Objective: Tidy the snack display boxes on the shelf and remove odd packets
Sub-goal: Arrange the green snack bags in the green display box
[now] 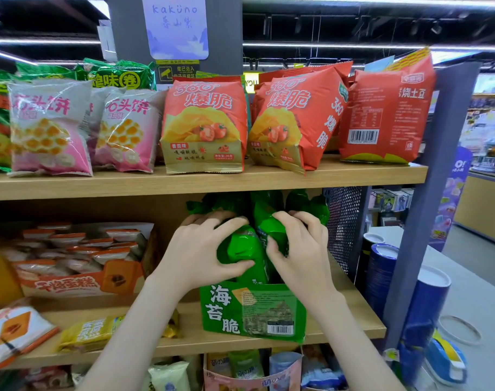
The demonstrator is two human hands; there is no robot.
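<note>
- Both hands are gripping: the left hand (201, 249) is curling its fingers and thumb round a glossy green foil snack packet (240, 249), and the right hand (299, 249) is clutching a neighbouring green foil packet (268, 225) just beside it.
- These packets are standing upright in an open-topped green cardboard display box (254, 311), which is sitting near the front edge of a light wooden middle shelf (350, 317), towards its right end.
- Judging by the slick, puffed foil, the packets are likely feeling light, soft and slippery, with brittle contents; taking them by the sides with a gentle squeeze, or by the crimped top seam, is looking safest.
- More green packets (305, 204) are crowding the back of the box, in shadow.
- To the left, a flat yellow packet (91, 331) is lying loose on the shelf in front of an orange-and-white cardboard cake box (79, 283); it is possibly an odd one.
- Farther up, red crisp bags (204, 122) and pink-and-white biscuit bags (48, 125) are standing on an upper wooden shelf (184, 183).
</note>
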